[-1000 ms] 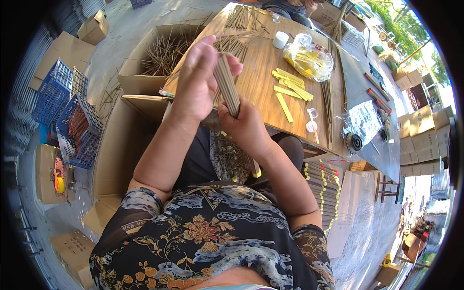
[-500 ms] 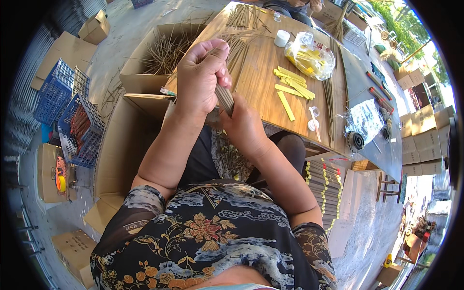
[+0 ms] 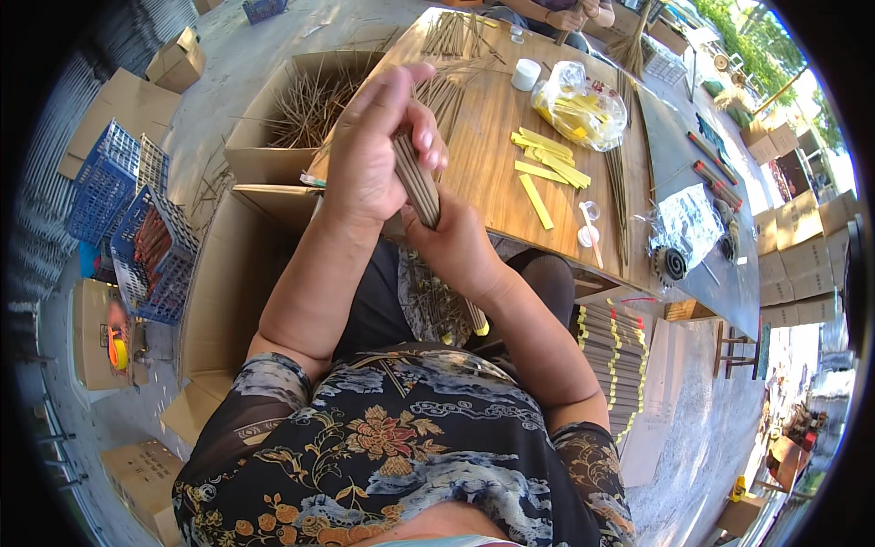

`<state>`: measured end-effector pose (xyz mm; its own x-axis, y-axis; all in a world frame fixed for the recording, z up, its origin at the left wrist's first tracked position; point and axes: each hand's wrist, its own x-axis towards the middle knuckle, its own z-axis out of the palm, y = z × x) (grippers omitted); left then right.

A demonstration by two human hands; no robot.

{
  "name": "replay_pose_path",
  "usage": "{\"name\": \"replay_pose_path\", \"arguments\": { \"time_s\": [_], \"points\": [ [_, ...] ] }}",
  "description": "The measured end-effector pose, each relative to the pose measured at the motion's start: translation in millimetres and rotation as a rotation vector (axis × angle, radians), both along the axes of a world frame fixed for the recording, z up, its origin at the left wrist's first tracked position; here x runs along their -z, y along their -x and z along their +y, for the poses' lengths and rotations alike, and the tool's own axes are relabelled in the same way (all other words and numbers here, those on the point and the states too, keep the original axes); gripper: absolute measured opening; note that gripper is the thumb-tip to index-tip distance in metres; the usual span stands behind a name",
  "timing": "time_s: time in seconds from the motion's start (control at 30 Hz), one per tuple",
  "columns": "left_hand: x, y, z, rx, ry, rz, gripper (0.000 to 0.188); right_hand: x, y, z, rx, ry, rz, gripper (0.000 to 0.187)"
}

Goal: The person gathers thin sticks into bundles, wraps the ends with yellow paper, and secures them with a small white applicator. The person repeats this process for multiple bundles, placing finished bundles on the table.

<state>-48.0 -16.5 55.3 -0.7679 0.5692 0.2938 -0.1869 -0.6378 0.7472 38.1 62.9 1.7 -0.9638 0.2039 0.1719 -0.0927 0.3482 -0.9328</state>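
A bundle of thin grey-brown incense sticks (image 3: 416, 182) slants between my hands over my lap. My right hand (image 3: 458, 239) is closed round its middle, and the bundle's lower end shows below that hand with a yellow tip. Along the upper part lies my left hand (image 3: 369, 150), its fingers loosened and partly stretched, the palm beside the sticks. Yellow paper strips (image 3: 544, 164) lie on the wooden table (image 3: 497, 196) just beyond my right hand.
A clear bag of yellow strips (image 3: 583, 105), a white jar (image 3: 526, 75) and loose sticks (image 3: 447, 96) are on the table. Open cartons (image 3: 246, 273) stand at left, beside blue crates (image 3: 155, 251). Banded stick bundles (image 3: 609, 360) lie at lower right. A co-worker's hands (image 3: 570, 18) are across the table.
My left hand has loosened from its wrap round the bundle's top, and its fingers have opened out. The bundle's yellow lower end has come into sight. The co-worker's hands now hold a bundle.
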Motion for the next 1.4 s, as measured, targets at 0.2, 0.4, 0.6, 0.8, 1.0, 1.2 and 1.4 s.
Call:
{"name": "replay_pose_path", "arguments": {
  "time_s": [0.2, 0.4, 0.6, 0.8, 1.0, 1.2, 1.4],
  "points": [
    [13, 0, -7, -0.133, -0.048, -0.055, 0.063, -3, 2, 3, 0.125, 0.063, 0.012, 0.018],
    [45, -27, -4, -0.207, 0.368, 0.331, 0.045, 11, 8, 4, 0.11, -0.132, 0.355, 0.018],
    [33, -37, 7, -0.27, 0.218, 0.135, 0.02, 17, 4, -2, 0.183, -0.254, 0.254, 0.024],
    [20, -38, 4, -0.152, 0.198, 0.202, 0.017, 16, 1, 1, 0.104, -0.215, 0.307, 0.027],
    [2, -44, 4, -0.344, 0.427, 0.54, 0.019, -2, -4, 0, -0.009, -0.048, 0.355, 0.03],
    [-43, -52, -1, -0.524, 0.446, 0.946, 0.021, -38, -30, 19, -0.117, -0.128, 0.446, 0.054],
    [-33, -55, -13, -0.272, 0.817, 1.123, 0.016, -69, -63, 40, 0.222, -0.215, 0.656, 0.041]
  ]
}}
